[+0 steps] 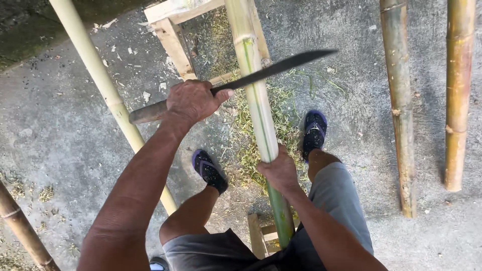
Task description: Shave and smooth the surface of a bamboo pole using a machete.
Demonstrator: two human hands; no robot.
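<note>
My left hand (193, 103) is shut on the wooden handle of a long dark machete (281, 68). Its blade lies across a bamboo pole (253, 85), pointing to the right. The pole is pale with a green strip and runs from the top of the view down between my legs. My right hand (278, 170) grips it lower down, where it turns green. The pole rests on a wooden stand (170, 30) at its far end and a second wooden support (257, 236) near me.
Green shavings (251, 150) litter the concrete between my feet in blue sandals (208, 170). A pale pole (95, 65) lies at the left, two brownish poles (399, 100) (459, 90) at the right, and another pole (22, 228) at bottom left.
</note>
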